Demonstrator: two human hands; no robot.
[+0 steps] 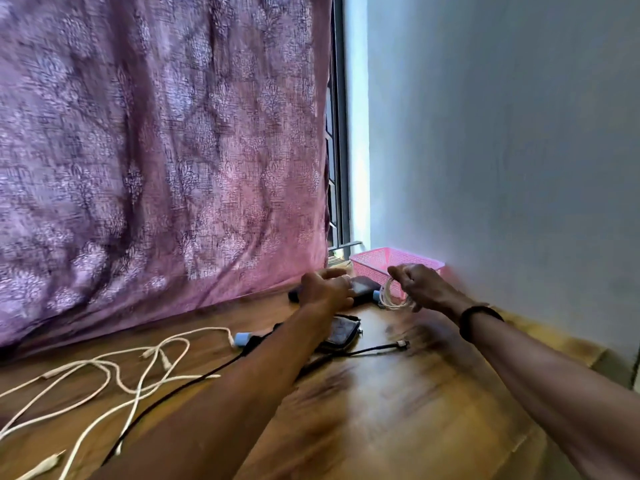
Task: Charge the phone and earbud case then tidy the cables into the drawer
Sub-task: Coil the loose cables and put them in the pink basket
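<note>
Two bare forearms, no sleeves in view; a dark band [479,318] circles the right wrist at the frame's lower right.

Right hand [420,285] grips a coiled white cable [391,296] beside pink basket [377,260].

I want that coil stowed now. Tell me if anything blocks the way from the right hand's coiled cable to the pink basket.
Nothing visible does. The right hand holds the coiled white cable just in front of the pink basket, with no object between them.
</note>
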